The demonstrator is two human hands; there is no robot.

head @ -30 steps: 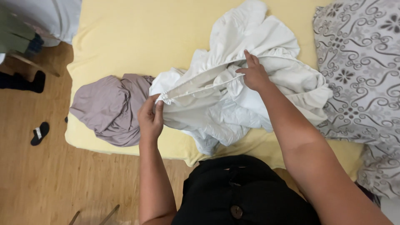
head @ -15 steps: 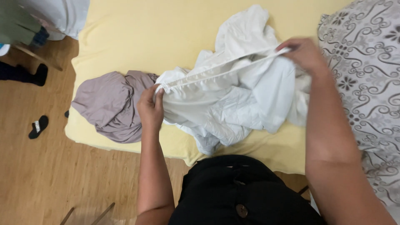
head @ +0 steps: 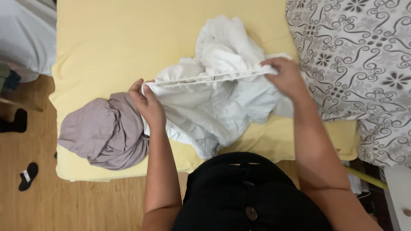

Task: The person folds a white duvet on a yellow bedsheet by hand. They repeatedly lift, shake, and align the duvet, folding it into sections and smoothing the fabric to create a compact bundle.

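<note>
Crumpled white garment (head: pixel 214 107) (hem pulled taut), left hand (head: pixel 147 102) and right hand (head: pixel 286 78) each clamped on its edge, yellow bed (head: pixel 111 38)

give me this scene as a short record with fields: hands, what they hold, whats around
left hand: grips one end of a stretched edge of the white garment
right hand: grips the other end of that edge, pulled taut between the hands
surface: yellow mattress
beside left hand: crumpled grey-mauve garment, touching the white one
right side: grey and white patterned cloth
floor: wooden floor, black sandal
</note>
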